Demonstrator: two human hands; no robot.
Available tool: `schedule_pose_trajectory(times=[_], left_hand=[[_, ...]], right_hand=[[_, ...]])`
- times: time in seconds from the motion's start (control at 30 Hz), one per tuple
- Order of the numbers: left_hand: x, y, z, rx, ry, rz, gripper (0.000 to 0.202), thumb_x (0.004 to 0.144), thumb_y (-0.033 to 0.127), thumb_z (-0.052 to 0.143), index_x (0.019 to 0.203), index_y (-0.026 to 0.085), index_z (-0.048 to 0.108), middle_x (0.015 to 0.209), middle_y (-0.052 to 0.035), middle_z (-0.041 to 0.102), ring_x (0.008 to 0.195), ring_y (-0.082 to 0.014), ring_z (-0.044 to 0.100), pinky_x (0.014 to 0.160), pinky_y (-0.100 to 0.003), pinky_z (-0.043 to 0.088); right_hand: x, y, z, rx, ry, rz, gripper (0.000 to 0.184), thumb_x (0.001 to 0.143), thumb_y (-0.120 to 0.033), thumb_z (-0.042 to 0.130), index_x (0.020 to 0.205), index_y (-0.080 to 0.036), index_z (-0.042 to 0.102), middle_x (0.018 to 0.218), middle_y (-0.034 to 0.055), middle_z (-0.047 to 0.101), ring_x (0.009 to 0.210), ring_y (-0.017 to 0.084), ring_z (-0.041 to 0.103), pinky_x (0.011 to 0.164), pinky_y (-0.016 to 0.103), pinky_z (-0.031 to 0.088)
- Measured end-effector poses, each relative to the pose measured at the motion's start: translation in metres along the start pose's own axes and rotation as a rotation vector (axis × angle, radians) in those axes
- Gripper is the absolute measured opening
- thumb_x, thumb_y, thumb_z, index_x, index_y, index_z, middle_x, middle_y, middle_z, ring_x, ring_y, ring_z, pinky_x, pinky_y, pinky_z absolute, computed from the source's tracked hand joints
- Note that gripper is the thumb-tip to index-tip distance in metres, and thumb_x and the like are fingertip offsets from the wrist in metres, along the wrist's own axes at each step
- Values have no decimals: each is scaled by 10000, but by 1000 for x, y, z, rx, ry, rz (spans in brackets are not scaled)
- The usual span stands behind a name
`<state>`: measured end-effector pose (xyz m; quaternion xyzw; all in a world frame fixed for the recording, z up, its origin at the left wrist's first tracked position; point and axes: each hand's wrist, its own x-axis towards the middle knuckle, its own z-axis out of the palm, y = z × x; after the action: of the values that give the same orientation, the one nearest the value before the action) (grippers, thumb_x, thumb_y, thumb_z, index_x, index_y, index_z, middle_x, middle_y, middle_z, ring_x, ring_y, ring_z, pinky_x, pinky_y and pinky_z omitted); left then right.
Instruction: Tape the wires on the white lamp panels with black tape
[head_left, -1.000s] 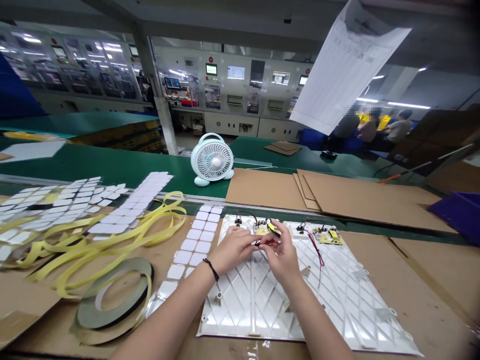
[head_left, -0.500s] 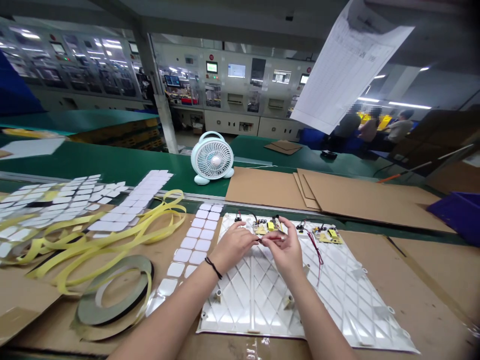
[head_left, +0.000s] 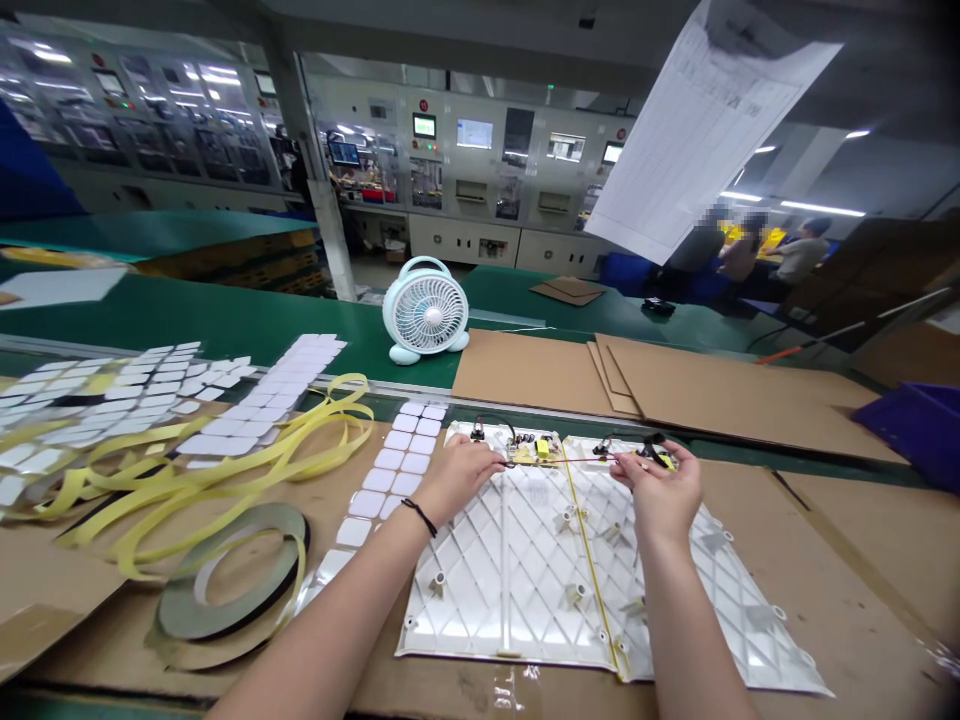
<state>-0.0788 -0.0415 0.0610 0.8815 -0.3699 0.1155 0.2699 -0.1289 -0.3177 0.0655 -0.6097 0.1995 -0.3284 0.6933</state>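
1. The left hand (head_left: 455, 478) and the right hand (head_left: 658, 487) are well apart, with a thin red wire (head_left: 559, 461) pulled taut between them. The left fingers pinch one end, close to the near board; the right fingers seem to pinch the other end, though the grip is small and partly hidden at this view.
2. The wire runs just above the top edge of a white ribbed panel (head_left: 510, 590), which lies flat on a brown cardboard-topped bench (head_left: 825, 560). Both hands hover over that edge.
3. Two circuit boards sit along the panel's top edge: the near board (head_left: 537, 448), by the left hand, and the far board (head_left: 660, 460), partly behind the right hand, with a black cable (head_left: 656, 447) at those fingers.
4. A thin yellow strip (head_left: 592, 570) crosses the panel from top to bottom.
5. Left of the panel lie white pads (head_left: 394, 470) in rows, loose yellow backing (head_left: 225, 490) and a tape roll (head_left: 232, 570) — all on the bench.
6. Beyond them stand a small fan (head_left: 426, 315) and cardboard sheets (head_left: 675, 375); a blue bin (head_left: 911, 425) sits at far right.
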Motion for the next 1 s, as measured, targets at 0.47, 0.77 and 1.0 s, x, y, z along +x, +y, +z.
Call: schedule_pose_trajectory(times=[0.47, 0.77, 1.0], left_hand=[[0, 6, 9, 98, -162, -178, 221, 781, 114, 544, 643, 214, 685, 719, -13, 662, 730, -165, 585, 825, -374, 308], [-3, 9, 4, 10, -131, -196, 371, 767, 32, 465, 989, 261, 653, 860, 4, 694, 773, -180, 590, 871, -388, 314], [-7, 7, 6, -45, -102, -310, 529, 714, -4, 481, 1145, 300, 528, 758, 39, 681, 819, -223, 574, 806, -325, 393]], right_hand=[[-5, -20, -11, -989, -421, -39, 743, 780, -413, 573, 1431, -246, 256, 673, 18, 674, 514, 214, 640, 508, 286, 428], [-13, -81, -10, -1321, -629, -356, 597, 823, -234, 481, 1399, -354, 379, 1070, 143, 655, 756, 286, 674, 594, 363, 471], [-35, -73, 61, -668, -917, -228, 178, 685, -348, 692, 775, -197, 664, 829, 54, 682, 765, 220, 645, 691, 342, 503]])
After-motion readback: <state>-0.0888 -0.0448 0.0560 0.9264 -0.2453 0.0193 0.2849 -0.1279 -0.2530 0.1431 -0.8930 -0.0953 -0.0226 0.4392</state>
